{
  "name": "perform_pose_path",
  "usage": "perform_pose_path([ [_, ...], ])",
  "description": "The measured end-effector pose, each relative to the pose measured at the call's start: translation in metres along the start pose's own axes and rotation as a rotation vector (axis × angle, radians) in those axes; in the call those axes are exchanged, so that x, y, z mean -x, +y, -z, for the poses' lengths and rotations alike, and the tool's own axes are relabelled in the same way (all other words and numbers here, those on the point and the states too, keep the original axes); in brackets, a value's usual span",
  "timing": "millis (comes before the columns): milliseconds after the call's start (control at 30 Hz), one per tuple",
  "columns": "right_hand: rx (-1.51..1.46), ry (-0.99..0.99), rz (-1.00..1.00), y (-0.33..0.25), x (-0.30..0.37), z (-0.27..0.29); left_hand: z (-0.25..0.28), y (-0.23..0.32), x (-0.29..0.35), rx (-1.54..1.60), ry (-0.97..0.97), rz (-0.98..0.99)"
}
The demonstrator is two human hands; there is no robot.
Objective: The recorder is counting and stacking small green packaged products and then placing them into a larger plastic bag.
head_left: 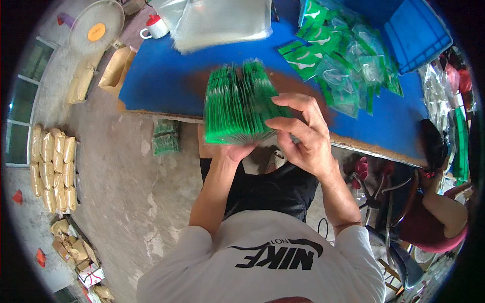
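Observation:
A thick fanned stack of green-and-clear plastic packets (237, 106) stands up in front of me, just off the table's near edge. My left hand (240, 151) is closed around its bottom; most of the fingers are hidden behind the packets. At the stack's right side is my right hand (305, 134). Its index and middle fingers are apart and bent, with their tips against the outer packets, and the thumb sits lower. No packet shows pinched in that hand.
On the blue table (161, 81) lie a heap of green packets (343, 60), clear plastic sheets (222, 25) and a white mug with a red lid (155, 28). A blue crate (418, 35) stands far right. Another person (439, 217) sits at right. Filled bags (53, 166) are stacked at left.

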State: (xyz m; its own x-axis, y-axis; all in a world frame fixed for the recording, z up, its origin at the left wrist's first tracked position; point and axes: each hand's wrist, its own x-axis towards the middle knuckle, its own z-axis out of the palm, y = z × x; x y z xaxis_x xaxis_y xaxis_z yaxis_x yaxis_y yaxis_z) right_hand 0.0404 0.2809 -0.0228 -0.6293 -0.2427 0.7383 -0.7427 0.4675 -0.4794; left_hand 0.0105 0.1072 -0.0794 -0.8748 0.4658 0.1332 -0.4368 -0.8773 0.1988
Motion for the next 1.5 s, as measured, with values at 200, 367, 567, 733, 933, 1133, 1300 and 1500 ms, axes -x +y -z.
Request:
perform_pose_path([
  [200, -0.015, 0.010, -0.051, -0.002, -0.004, -0.004, 0.009, 0.009, -0.005, 0.098, -0.033, 0.081],
  [367, -0.042, 0.035, -0.041, 0.002, -0.001, -0.011, 0.021, 0.008, -0.004, 0.127, 0.008, 0.091],
  [567, -0.045, 0.043, -0.119, -0.003, -0.003, -0.010, 0.028, 0.007, -0.004, 0.112, 0.062, 0.080],
  [733, 0.033, -0.081, 0.116, 0.000, -0.006, -0.013, 0.026, 0.006, -0.004, 0.075, -0.044, 0.044],
  [933, 0.080, -0.081, 0.099, -0.002, -0.007, -0.010, 0.029, 0.006, -0.001, 0.006, 0.031, 0.039],
  [1133, 0.045, -0.025, 0.022, -0.008, -0.009, -0.015, 0.027, 0.007, -0.004, 0.000, -0.035, 0.044],
  [1300, 0.037, -0.004, 0.046, -0.004, -0.007, -0.016, 0.029, 0.006, -0.003, -0.009, -0.007, 0.007],
  [1500, 0.033, -0.008, 0.044, -0.005, -0.005, -0.014, 0.029, 0.004, -0.003, 0.049, 0.026, -0.002],
])
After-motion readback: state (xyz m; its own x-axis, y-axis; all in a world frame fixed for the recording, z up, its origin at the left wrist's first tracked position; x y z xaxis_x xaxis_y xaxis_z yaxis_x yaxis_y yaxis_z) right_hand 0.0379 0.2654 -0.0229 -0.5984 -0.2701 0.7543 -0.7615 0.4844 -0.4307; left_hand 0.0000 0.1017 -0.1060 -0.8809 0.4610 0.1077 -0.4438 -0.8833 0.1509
